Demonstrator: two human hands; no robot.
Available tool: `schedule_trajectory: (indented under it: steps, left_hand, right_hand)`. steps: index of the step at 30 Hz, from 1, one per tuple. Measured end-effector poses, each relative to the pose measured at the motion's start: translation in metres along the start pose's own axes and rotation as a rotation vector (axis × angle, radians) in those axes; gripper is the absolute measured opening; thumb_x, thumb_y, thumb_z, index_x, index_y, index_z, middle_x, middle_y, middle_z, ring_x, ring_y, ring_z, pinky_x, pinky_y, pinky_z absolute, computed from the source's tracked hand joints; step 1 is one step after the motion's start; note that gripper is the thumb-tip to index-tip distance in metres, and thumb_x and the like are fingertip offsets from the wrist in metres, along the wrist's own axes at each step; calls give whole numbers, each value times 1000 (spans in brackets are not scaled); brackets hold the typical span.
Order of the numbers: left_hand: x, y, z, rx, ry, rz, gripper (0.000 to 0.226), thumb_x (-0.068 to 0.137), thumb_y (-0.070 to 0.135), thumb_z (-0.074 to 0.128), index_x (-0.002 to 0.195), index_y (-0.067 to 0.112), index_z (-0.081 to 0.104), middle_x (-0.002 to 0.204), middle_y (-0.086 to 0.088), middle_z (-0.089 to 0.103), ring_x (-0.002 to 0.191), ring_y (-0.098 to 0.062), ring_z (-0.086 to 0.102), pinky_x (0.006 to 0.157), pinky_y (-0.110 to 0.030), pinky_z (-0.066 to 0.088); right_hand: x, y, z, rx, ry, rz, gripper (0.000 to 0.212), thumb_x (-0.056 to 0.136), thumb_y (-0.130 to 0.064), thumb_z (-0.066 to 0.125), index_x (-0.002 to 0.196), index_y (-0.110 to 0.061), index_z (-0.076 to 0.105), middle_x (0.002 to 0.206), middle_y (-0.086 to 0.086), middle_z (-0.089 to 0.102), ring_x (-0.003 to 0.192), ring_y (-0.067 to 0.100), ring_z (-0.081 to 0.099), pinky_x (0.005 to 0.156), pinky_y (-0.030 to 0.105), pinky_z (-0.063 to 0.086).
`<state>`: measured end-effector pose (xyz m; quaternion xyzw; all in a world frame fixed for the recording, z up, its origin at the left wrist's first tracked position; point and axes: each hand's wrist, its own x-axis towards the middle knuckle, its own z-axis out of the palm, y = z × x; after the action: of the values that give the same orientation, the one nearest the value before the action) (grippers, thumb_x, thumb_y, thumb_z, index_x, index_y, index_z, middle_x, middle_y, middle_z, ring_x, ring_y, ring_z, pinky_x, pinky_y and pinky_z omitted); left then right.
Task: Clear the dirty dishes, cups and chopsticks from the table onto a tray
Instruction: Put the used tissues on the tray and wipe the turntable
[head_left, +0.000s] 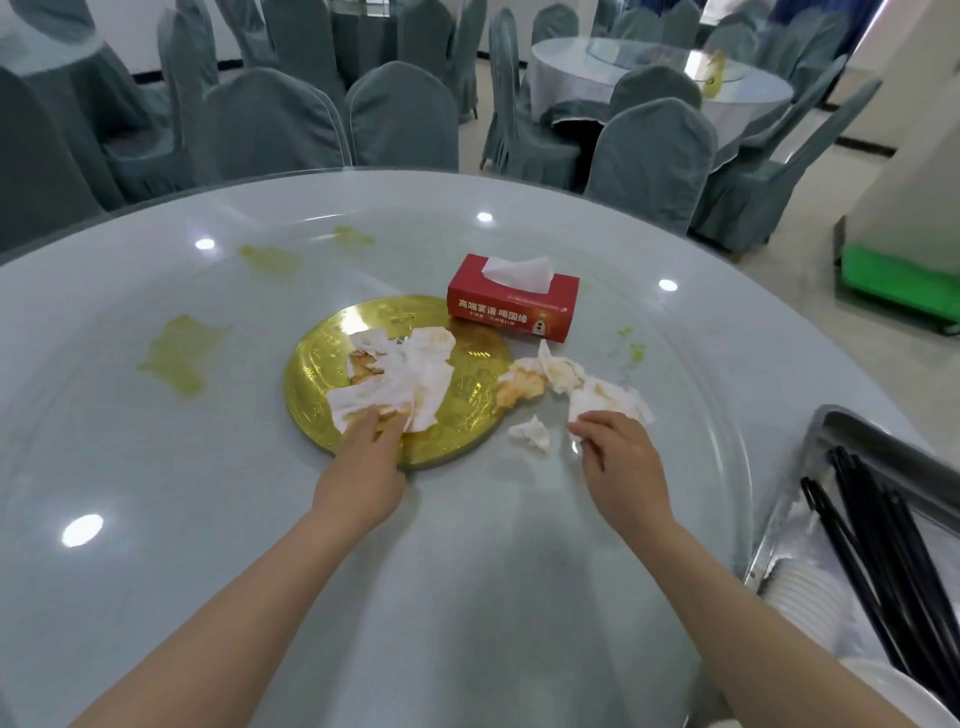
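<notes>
So the dishes and chopsticks (878, 551) are already over on the tray (831, 431) at my far right, at the edge of the surface (467, 545). What's left is tissue mess. My left hand (363, 467) has its fingers pressed flat on the big stained napkin (400, 379) lying on the gold disc (467, 395), a released grip I'd say. My right hand (618, 462) is pinching the edge of the other dirty tissue (608, 400), which lies just ahead of it. The tray is way closer to my right, so that wad probably goes first. Tissue box (514, 301) sits behind it all.
</notes>
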<state>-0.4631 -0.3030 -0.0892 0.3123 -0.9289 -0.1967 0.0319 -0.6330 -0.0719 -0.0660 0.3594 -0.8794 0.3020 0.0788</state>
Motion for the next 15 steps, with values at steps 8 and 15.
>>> schedule_trajectory:
  steps: [8,15]
  left_hand:
    - [55,1,-1,81,16,-52,68,96,37,47,153,31,9,160,-16,-7,144,-42,10,114,-52,23]
    - [110,1,10,90,-90,-185,95,80,73,49,146,47,-13,159,-10,-19,144,-43,-13,110,-67,16]
  right_hand:
    - [-1,33,35,-380,-444,254,57,94,-59,30,148,-45,17,161,-7,7,147,25,-2,114,54,2]
    - [16,43,46,-364,-426,339,65,91,-65,27,148,-47,1,161,-8,-3,147,30,2,111,57,13]
